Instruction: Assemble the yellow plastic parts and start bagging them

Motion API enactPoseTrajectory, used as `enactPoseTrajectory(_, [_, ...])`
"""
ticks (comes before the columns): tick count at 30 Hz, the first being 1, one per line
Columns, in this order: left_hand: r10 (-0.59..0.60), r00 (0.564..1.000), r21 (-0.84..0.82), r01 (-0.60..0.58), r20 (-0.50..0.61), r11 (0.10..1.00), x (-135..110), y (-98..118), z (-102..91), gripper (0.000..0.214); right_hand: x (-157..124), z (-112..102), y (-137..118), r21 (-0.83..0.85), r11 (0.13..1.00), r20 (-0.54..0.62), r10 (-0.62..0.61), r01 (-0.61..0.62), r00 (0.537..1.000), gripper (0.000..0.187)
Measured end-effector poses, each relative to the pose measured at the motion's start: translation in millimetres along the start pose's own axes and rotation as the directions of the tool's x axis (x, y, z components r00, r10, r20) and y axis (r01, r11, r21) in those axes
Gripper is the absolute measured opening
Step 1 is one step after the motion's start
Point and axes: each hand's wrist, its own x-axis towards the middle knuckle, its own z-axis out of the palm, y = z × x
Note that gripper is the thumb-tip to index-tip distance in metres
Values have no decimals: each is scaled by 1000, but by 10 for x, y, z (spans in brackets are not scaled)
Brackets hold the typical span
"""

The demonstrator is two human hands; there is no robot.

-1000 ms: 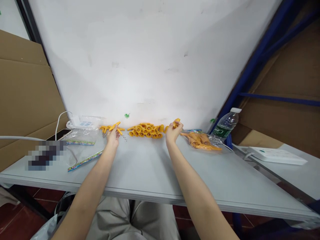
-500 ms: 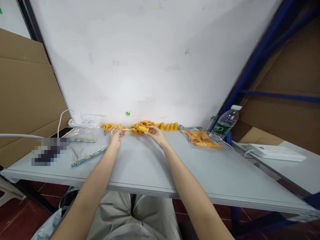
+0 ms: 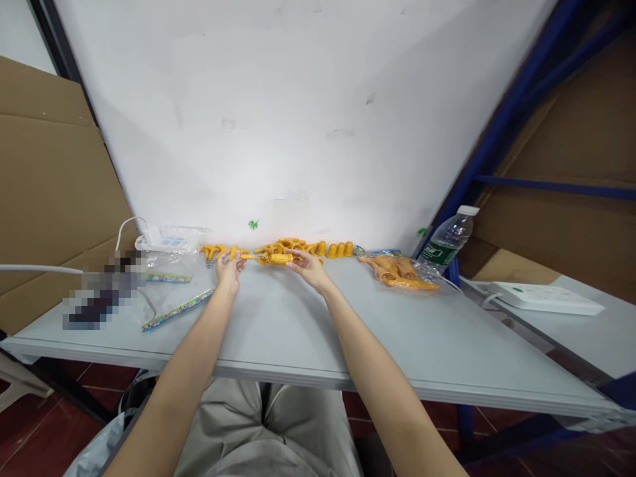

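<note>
Both my arms reach to the far edge of the grey table [image 3: 308, 331]. My left hand [image 3: 229, 268] pinches the left end of a small orange corkscrew-like piece [image 3: 261, 258]. My right hand [image 3: 307, 267] grips its orange handle at the other end. The piece hangs between the two hands just in front of a heap of orange plastic parts [image 3: 288, 250]. A short row of upright orange caps [image 3: 336, 250] stands right of the heap. A few more orange T-shaped pieces [image 3: 214, 251] lie left of my left hand.
A clear bag of orange parts [image 3: 400, 273] and a water bottle [image 3: 444, 244] sit at the back right. White power strips lie at the far left [image 3: 163, 240] and on a side table [image 3: 539, 297]. Clear bags and colourful strips [image 3: 176, 309] lie left. A whiteboard leans behind.
My right hand left the spot beside the bag at the right, swung left to the heap and closed on the orange piece that my left hand holds. The row of caps now stands uncovered.
</note>
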Motion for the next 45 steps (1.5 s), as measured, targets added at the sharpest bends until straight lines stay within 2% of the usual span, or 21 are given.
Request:
enactPoseTrajectory(4, [7,1000,15,-8,29,1000,-22,-33,18,30,-5,23,8,-19,1000,7,4,-3,1000,51])
enactPoseTrajectory(8, [39,988,81,-51,151,995,-76,-93,58,27,-21,74,26,-64,998,5,18,-18,1000,51])
enactPoseTrajectory(14, [136,939,196,-206,317,959,-160,-94,76,43,-14,39,45,-82,996,-40,23,-27,999,55])
enactPoseTrajectory(17, [127,907,250,-242,402,937,-135,-78,18,43,8,-14,60,-72,997,-62,0,-5,998,53])
enactPoseTrajectory(22, [70,809,467,-404,583,787,-16,-116,-116,46,16,-88,73,-67,998,-110,-7,-1,994,52])
enactPoseTrajectory(26, [88,756,513,-520,649,683,20,-169,-160,42,-1,-102,59,-96,994,-139,41,-55,989,51])
enactPoseTrajectory(28, [82,749,512,-524,657,681,6,-184,-154,40,-6,-86,48,-120,989,-146,66,-84,987,51])
enactPoseTrajectory(31, [47,770,540,-489,637,685,-37,-181,-128,39,-9,-39,26,-169,974,-183,117,-148,976,51])
enactPoseTrajectory(35, [36,784,586,-492,619,643,-68,-146,-107,37,-22,-3,-35,-137,965,-221,192,-225,956,54])
enactPoseTrajectory(37, [53,766,609,-549,641,573,-58,-131,-112,36,-38,-25,-88,-106,964,-159,224,-242,962,51])
enactPoseTrajectory(41, [81,695,629,-689,715,361,-24,-126,-125,35,-85,-96,-186,-39,966,9,255,-255,967,46])
enactPoseTrajectory(43, [94,661,611,-732,745,302,-23,-130,-122,34,-104,-95,-204,-29,960,4,280,-280,960,47])
enactPoseTrajectory(45, [113,631,586,-762,768,275,-35,-134,-113,34,-112,-59,-202,-52,941,-53,333,-336,941,52])
